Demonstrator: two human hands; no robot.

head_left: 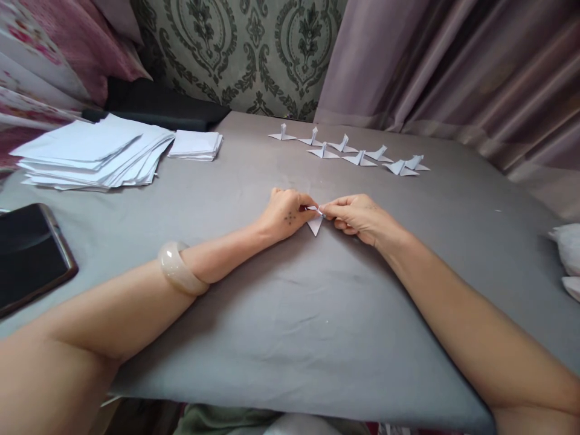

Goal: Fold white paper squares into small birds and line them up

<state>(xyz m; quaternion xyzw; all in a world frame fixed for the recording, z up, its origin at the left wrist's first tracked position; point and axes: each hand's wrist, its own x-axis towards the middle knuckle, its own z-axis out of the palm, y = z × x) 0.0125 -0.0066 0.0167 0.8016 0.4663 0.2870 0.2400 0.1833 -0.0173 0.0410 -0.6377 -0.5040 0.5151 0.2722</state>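
A small folded piece of white paper is pinched between both hands just above the middle of the table. My left hand grips its left side with thumb and forefinger. On the right, my right hand pinches the paper close to the left fingertips. One pointed flap hangs down toward me; the fingers hide part of the upper folds. Farther back, several finished-looking paper birds stand in two loose rows, their wings spread on the cloth.
The table has a grey cloth. At the left lie a large stack of white paper, a smaller stack of paper squares and a dark phone. A white bundle sits at the right edge. Curtains hang behind.
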